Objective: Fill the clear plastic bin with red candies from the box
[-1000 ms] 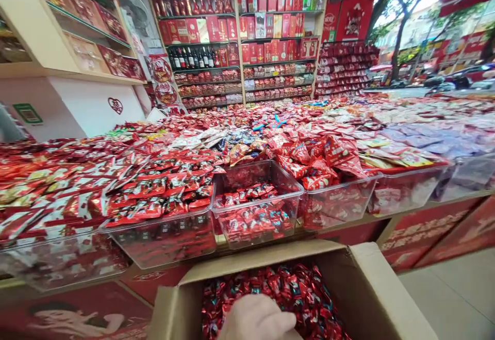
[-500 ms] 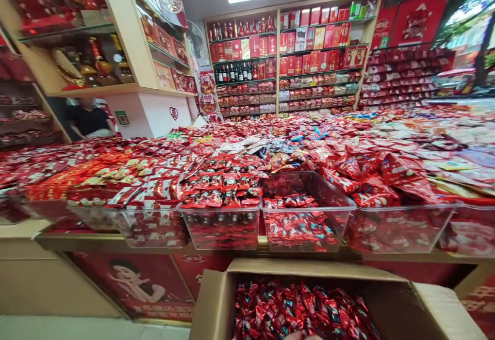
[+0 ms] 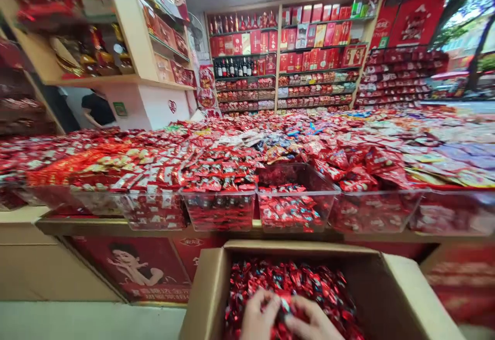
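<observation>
Both my hands are down in an open cardboard box [image 3: 390,298] full of red foil-wrapped candies [image 3: 305,280]. My left hand [image 3: 258,315] and my right hand [image 3: 314,321] are cupped together, fingers curled around a clump of the candies. Straight ahead, above the box, a clear plastic bin [image 3: 297,197] on the display counter is only partly filled with the same kind of candies. The bins beside it are heaped with red packets.
A wide counter [image 3: 116,226] carries many clear bins and piles of red sweets. Shelves of red boxes and bottles [image 3: 278,51] line the back wall. A person in a dark top [image 3: 97,109] stands behind the counter at the left. Pale floor lies at lower left.
One second ago a single hand lay on the candies; half a second ago hardly any hand showed. Now both hands are in the box, gathering candies. The view has swung left, then tilted down.
</observation>
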The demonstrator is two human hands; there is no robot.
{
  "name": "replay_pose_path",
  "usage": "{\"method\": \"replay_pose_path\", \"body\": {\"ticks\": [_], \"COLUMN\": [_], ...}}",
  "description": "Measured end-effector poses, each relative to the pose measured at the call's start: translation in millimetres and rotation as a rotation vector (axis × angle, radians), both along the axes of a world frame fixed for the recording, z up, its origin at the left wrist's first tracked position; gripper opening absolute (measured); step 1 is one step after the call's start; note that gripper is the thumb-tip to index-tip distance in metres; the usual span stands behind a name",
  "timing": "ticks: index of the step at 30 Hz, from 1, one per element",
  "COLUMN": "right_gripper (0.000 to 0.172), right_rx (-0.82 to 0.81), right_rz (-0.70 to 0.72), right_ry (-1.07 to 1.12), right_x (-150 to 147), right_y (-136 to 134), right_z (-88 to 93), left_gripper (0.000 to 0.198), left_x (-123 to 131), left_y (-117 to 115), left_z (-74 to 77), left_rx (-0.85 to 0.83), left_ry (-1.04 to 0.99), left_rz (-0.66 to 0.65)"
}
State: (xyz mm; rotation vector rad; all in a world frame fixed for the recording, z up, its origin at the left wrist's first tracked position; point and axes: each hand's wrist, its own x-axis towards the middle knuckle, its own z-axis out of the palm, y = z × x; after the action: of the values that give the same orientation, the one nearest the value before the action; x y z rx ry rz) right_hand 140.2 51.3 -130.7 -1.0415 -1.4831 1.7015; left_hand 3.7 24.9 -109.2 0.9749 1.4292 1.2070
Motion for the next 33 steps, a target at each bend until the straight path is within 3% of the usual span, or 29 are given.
{"method": "replay_pose_path", "body": {"ticks": [4,7,11,14,16,19,23,27,30,33], "right_gripper": [0.034,0.032,0.032,0.036,0.042,0.056,0.032,0.032,0.032,0.032], "right_rx": [-0.016,0.021,0.019,-0.001,0.075,0.158,-0.036,-0.11,-0.133,-0.053], "right_rz": [-0.085,-0.15,-0.14,-0.005,0.069,-0.001,-0.082,-0.269,-0.253,-0.217], "right_ry": [0.076,0.09,0.073,0.032,-0.067,-0.122,0.134,0.205,0.222,0.15], "right_x": [4,4,5,13,20,22,9,5,11,14], "right_y": [10,13,3,-2,-2,-3,-3,2,7,10], "right_z": [36.8,47.3,40.6,32.1,28.3,25.3,25.4,32.7,38.8,42.1], "left_gripper": [0.03,0.031,0.028,0.026,0.028,0.032,0.035,0.033,0.033,0.036], "left_x": [13,17,15,12,10,10,17,23,23,23], "left_y": [11,16,13,10,9,9,9,5,3,3], "left_z": [14.3,23.5,27.3,24.8,23.1,21.5,21.2,22.7,22.8,23.9], "left_rx": [0.014,0.013,-0.006,-0.032,-0.047,-0.068,-0.065,-0.079,-0.101,-0.103], "left_ry": [-0.214,-0.306,-0.275,-0.26,-0.25,-0.217,-0.197,-0.204,-0.223,-0.244], "left_rz": [0.036,0.037,0.063,0.102,0.132,0.157,0.18,0.165,0.147,0.11]}}
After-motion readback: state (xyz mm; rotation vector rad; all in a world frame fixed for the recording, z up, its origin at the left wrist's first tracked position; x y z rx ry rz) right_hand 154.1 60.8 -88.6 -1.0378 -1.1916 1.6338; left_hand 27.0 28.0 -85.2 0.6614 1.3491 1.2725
